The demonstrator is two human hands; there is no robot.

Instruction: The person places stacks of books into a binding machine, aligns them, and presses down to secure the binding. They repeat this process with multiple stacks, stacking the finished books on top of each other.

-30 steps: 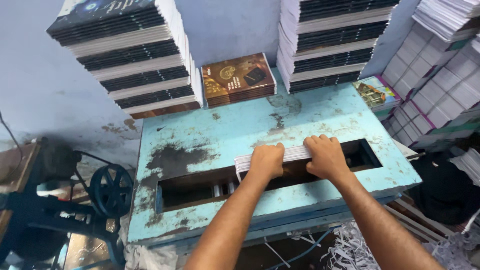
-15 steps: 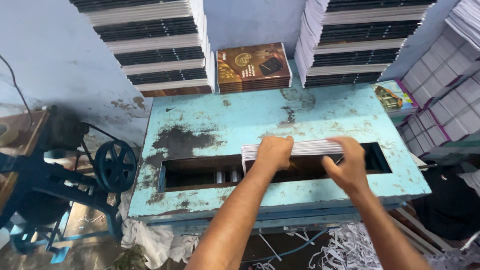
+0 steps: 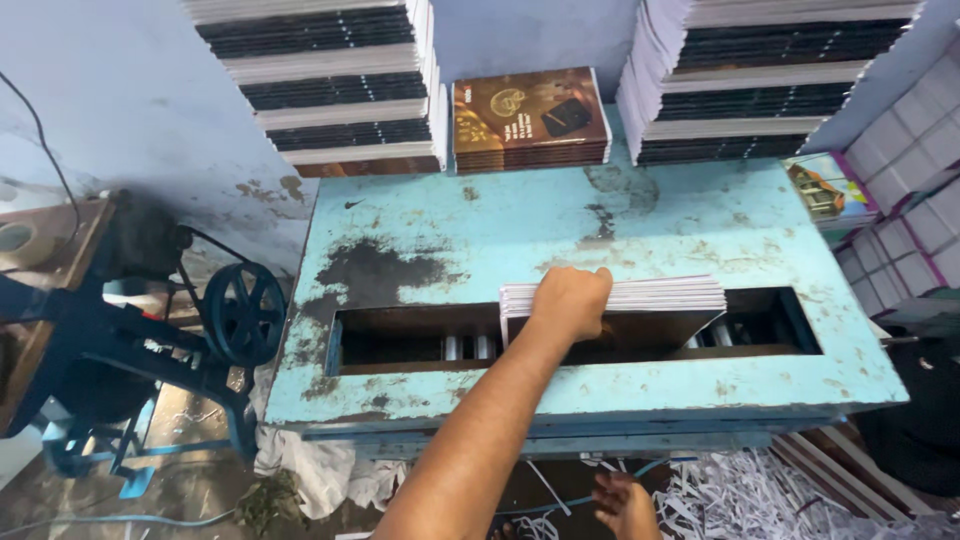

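Whereas both hands pressed on the bundle of booklets [image 3: 640,297] half a second ago, only the left hand [image 3: 570,303] now grips it, fingers curled over its top edge at the centre of the frame. Down at the bottom edge sits the right hand [image 3: 628,503], loosely open and empty above the paper shreds [image 3: 760,495]. Standing on edge in the long slot [image 3: 400,345] of the blue table [image 3: 430,240], the bundle has free slot to its left and right. Tall book stacks [image 3: 330,90] line the table's far edge, and a belt wheel [image 3: 243,312] stands at centre left.
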